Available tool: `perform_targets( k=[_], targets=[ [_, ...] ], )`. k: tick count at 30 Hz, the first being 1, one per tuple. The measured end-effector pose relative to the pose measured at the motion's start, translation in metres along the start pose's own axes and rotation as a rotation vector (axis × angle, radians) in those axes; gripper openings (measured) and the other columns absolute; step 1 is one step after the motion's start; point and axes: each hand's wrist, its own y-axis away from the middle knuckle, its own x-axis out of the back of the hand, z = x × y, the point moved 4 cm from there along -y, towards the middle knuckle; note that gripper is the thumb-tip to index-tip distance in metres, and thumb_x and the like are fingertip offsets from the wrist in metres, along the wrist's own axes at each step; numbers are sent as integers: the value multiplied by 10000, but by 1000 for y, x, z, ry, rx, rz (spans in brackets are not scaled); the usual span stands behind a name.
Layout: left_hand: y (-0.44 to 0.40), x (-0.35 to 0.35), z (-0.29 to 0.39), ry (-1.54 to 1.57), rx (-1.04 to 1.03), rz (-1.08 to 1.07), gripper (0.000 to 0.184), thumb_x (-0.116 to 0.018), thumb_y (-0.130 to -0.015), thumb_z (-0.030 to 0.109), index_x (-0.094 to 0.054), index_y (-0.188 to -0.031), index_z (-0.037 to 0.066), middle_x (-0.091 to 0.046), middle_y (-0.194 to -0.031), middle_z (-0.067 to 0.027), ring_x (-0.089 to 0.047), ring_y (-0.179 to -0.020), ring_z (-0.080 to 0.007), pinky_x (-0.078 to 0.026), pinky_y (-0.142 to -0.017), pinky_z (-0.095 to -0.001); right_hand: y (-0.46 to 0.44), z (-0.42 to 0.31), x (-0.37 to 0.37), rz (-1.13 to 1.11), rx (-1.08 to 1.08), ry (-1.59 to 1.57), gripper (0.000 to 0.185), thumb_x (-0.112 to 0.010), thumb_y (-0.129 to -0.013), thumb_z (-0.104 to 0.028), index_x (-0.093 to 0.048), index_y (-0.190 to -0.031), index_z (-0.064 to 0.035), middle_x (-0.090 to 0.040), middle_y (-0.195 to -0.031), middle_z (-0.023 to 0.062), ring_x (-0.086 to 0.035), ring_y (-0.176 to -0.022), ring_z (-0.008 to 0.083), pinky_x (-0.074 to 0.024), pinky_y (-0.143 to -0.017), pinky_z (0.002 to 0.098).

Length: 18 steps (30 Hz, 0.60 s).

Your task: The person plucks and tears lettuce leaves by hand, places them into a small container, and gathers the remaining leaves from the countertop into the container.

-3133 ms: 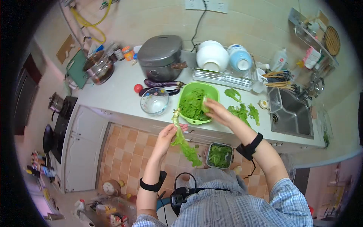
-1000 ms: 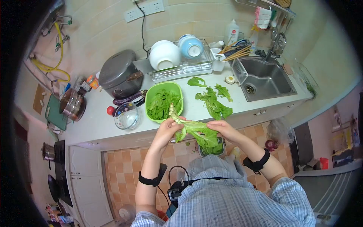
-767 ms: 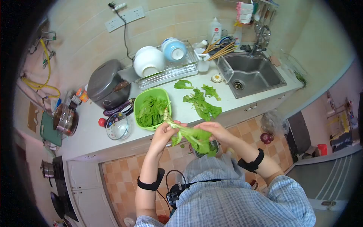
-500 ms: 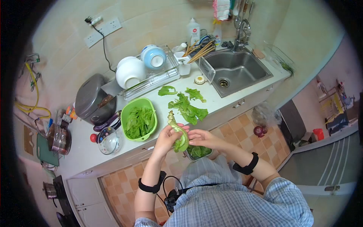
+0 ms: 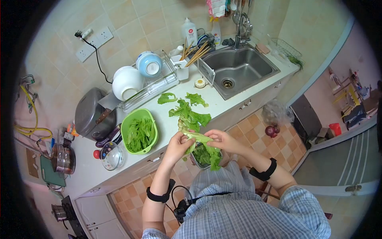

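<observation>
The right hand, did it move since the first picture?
Yes: the right hand went rightward from the green bowl, past the edge of the counter.

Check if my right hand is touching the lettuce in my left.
Touching: the head view shows the right hand with its fingers against the lettuce.

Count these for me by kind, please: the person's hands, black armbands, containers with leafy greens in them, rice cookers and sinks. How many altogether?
Hands: 2 (left hand, right hand)
Black armbands: 2
Containers with leafy greens: 2 (green basin, lower container)
Rice cookers: 1
Sinks: 1
Total: 8
</observation>
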Motion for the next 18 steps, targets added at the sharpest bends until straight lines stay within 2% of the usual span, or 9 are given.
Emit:
perform_targets(
  k=[2, 5, 8, 12, 14, 15, 17, 18],
  targets=[
    [2, -1, 3, 86, 46, 43, 247, -556, -797, 86, -512, -1014, -23, -587, -801, -52, -555, -689, -87, -425, -629, -195, 0, -1, 3, -21, -98, 38, 292, -573, -800, -119, -483, -1055, -11, -560, -924, 27, -513, -820, 75, -415, -690, 205],
    [4, 0, 5, 255, 36, 53, 195, -530, -806, 68, -510, -974, -28, -600, -816, -68, -564, -686, -89, -436, -602, -202, 9, -16, -12, -112, -225, -132, 302, -590, -792, -148, -498, -1052, -23, -563, -928, 19, -513, -814, 66, -416, -676, 204],
    [9, 4, 7, 228, -9, 90, 179, -527, -814, 99, -525, -950, -18, -605, -800, -72, -575, -664, -104, -438, -593, -210, 14, -15, -18, -251, -179, 29, 284, -582, -799, -151, -510, -1044, -28, -562, -942, 14, -513, -807, 62, -419, -668, 215],
    [19, 11, 9, 320, 51, 156, 176, -538, -811, 108, -527, -938, -15, -608, -790, -73, -592, -667, -124, -440, -590, -211, 12, -12, -28, -302, -120, 35, 284, -575, -802, -145, -508, -1051, -27, -560, -939, 13, -517, -808, 71, -425, -687, 225],
    [21, 17, 8, 314, 4, 208, 159, -538, -812, 123, -532, -879, -21, -597, -750, -83, -599, -637, -154, -470, -557, -238, 10, -10, -27, -145, -231, -124, 295, -564, -806, -144, -498, -1062, -14, -566, -940, 37, -537, -836, 105, -438, -729, 240],
    [23, 19, 8, 312, 4, 213, 159, -538, -812, 123, -532, -879, -21, -597, -750, -83, -599, -637, -154, -470, -557, -238, 11, -11, -28, -149, -231, -126, 295, -564, -806, -144, -498, -1062, -14, -566, -940, 37, -537, -836, 105, -438, -729, 240],
    [27, 23, 8, 352, 5, 273, 151, -537, -813, 126, -535, -859, -18, -597, -727, -89, -599, -637, -158, -478, -562, -250, 13, -13, -30, -206, -318, -484, 312, -538, -821, -179, -486, -1069, 3, -578, -944, 78, -559, -859, 137, -458, -745, 265],
    [29, 25, 8, 351, 4, 277, 151, -537, -813, 126, -535, -859, -18, -597, -727, -89, -599, -637, -158, -478, -562, -250, 14, -16, -30, -211, -319, -485, 312, -538, -821, -179, -486, -1069, 3, -578, -944, 78, -559, -859, 137, -458, -745, 265]
  ],
)
